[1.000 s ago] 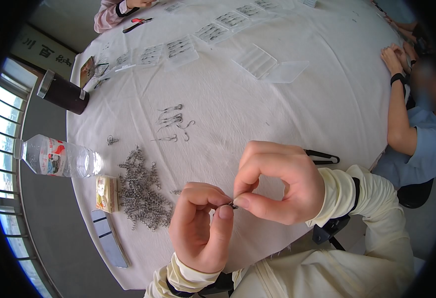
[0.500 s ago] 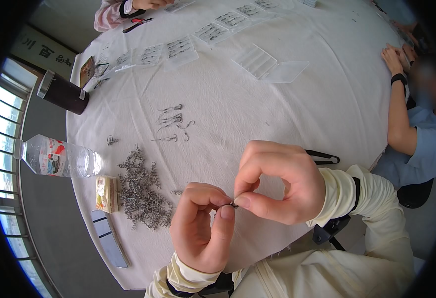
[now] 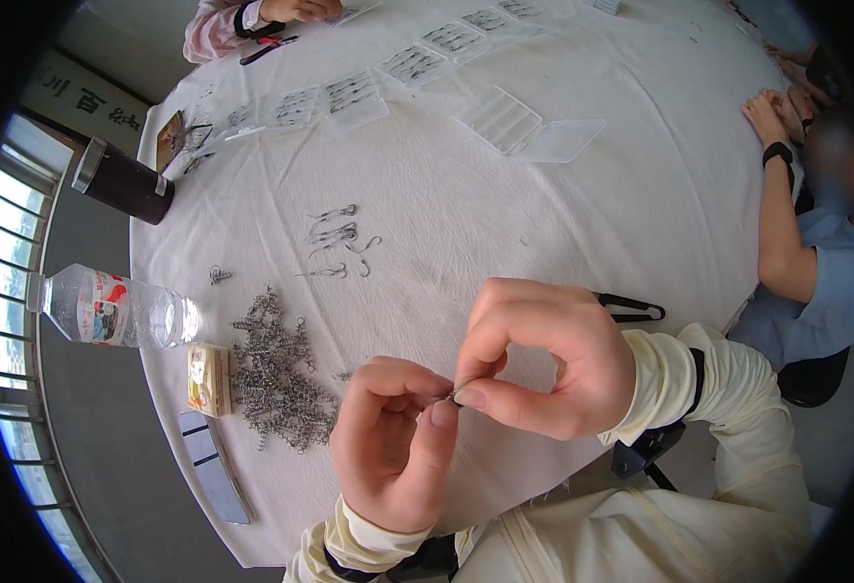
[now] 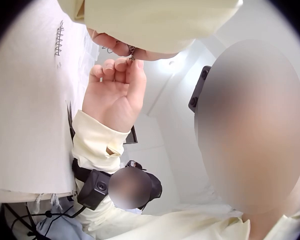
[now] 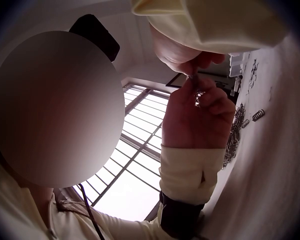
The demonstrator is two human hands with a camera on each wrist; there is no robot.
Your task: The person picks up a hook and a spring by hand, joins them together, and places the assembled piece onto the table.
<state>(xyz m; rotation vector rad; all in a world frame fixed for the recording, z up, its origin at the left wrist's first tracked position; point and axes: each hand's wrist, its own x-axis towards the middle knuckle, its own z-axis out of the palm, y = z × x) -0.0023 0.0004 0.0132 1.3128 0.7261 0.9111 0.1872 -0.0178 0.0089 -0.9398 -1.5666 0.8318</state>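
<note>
Above the near edge of the table, my left hand (image 3: 388, 447) pinches a small wire spring (image 4: 132, 51) between thumb and forefinger. Thumb and forefinger of my right hand (image 3: 563, 360) grip its other end, so the two hands' fingertips meet. A thin curved wire sticks out beside the fingers in the left wrist view. Much of the spring is hidden by the fingertips. To the left of my left hand lies a heap of wire springs (image 3: 281, 379). Several fish hooks (image 3: 334, 233) with wire shanks lie farther out on the white cloth (image 3: 505, 223).
A water bottle (image 3: 121, 306), tissue pack (image 3: 209, 379) and phone (image 3: 215, 466) line the left edge; a dark tumbler (image 3: 125, 182) stands beyond. Black tweezers (image 3: 631, 307) lie behind my right hand. Clear boxes (image 3: 354, 97) hold rows of hooks. Other people sit across and at right.
My right hand's fingertips have shifted slightly left against the spring, and less of it shows. Across the table, the other person's hand has moved right toward a clear box.
</note>
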